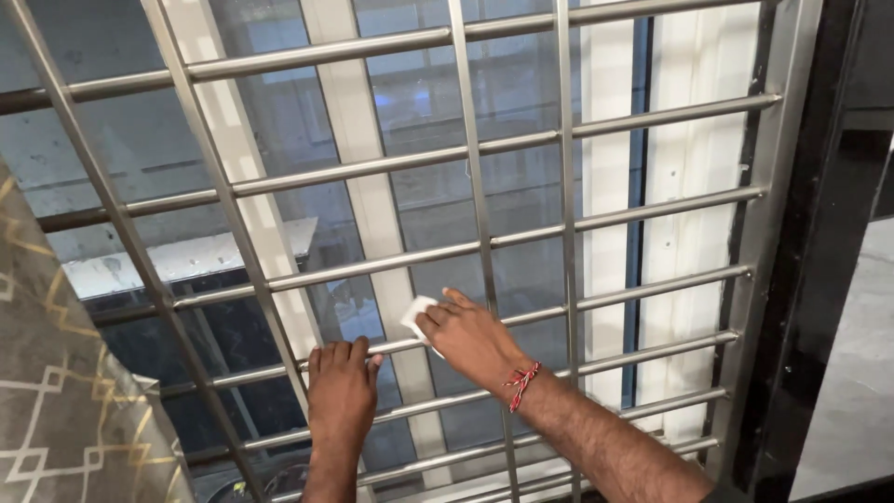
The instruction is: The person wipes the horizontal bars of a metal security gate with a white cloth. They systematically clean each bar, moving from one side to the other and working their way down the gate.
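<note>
A person's left hand (pixel 342 387) grips a steel window grille (pixel 521 233) bar for support, while the right hand (pixel 468 337), at two o'clock, presses a white cloth (pixel 416 315) against the glass.

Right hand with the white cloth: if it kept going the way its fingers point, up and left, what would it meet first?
Probably the pale window frame behind the grille; depth is unclear.
</note>
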